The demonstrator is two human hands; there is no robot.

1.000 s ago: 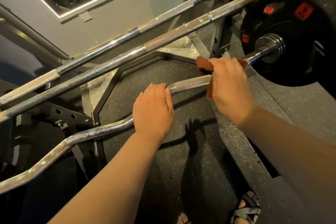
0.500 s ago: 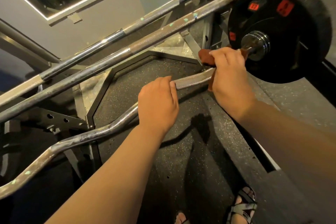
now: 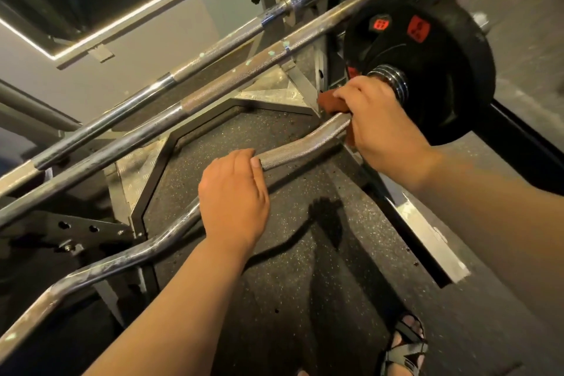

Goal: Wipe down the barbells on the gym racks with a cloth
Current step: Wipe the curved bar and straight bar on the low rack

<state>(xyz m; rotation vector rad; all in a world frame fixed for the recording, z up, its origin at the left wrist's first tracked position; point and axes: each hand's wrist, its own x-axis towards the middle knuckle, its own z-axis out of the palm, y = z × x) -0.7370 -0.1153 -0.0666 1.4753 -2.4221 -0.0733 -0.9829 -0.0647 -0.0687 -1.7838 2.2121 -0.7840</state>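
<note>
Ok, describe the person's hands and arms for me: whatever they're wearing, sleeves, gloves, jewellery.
The left hand and right hand are bare: no gloves, rings, watch or wristband show. The left forearm and right forearm are uncovered too; no sleeve reaches into the frame. The only worn item visible is a dark strappy sandal on one foot.

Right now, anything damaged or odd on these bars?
Yes: pale green flecks dot the straight barbell and the curl bar near its left end, where the chrome looks patchy and worn. Nothing askew or spilled.
</note>
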